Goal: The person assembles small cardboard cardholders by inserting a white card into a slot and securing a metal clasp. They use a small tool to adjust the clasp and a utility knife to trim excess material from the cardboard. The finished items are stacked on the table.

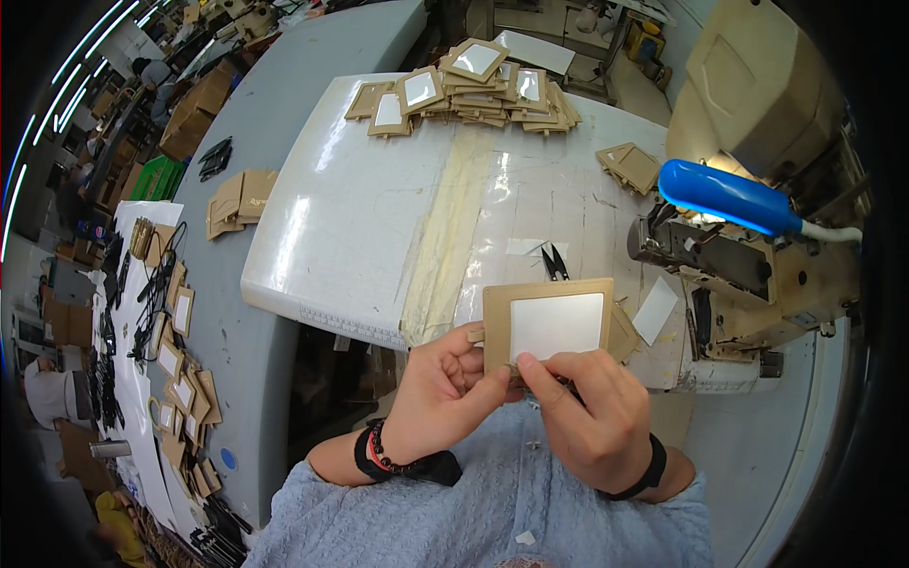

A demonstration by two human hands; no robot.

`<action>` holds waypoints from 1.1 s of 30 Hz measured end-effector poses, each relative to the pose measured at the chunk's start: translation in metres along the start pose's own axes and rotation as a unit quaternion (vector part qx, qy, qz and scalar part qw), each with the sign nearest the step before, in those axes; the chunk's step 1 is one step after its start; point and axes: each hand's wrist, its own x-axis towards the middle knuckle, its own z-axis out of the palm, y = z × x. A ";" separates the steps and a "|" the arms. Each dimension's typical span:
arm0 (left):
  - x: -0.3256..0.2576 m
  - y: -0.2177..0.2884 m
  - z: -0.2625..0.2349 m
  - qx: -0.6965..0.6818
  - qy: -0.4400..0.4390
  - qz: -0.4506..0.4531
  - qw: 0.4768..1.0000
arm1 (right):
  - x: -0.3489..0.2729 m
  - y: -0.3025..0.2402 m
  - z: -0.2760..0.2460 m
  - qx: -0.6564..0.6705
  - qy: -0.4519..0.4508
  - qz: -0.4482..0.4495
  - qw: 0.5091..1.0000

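Between both hands, close to my body, I hold up a tan card holder with a pale, shiny window. My left hand grips its lower left corner, the thumb on the front and the other fingers curled behind. At the bottom edge my right hand pinches it between thumb and fingers. Whether a smaller part sits in that pinch is hidden. Just beyond the holder, black thread snips lie on the white table. A white slip and another tan piece lie to its right.
A sewing machine with a blue lamp stands on the right. Tan holders are heaped at the table's far edge, with a small stack near the machine. On the left, a grey table carries more holders and black cords.
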 end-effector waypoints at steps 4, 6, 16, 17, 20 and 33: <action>0.000 -0.001 -0.002 -0.007 0.005 -0.014 1.000 | 0.001 -0.001 0.000 -0.011 -0.004 -0.001 1.000; 0.000 -0.002 -0.002 -0.011 0.011 -0.015 1.000 | 0.000 -0.002 -0.001 -0.014 -0.003 0.005 1.000; 0.001 0.001 0.001 -0.027 0.017 -0.030 0.999 | 0.000 -0.002 0.000 -0.025 0.008 -0.009 1.000; 0.001 0.002 0.001 -0.027 0.018 -0.030 0.999 | 0.001 -0.002 0.000 -0.026 0.009 -0.009 1.000; 0.001 0.001 0.000 -0.026 0.016 -0.031 0.999 | 0.002 -0.002 0.000 -0.026 0.008 -0.009 1.000; 0.000 0.001 -0.001 -0.024 0.011 -0.025 0.999 | 0.002 -0.003 0.002 -0.028 0.000 -0.010 1.000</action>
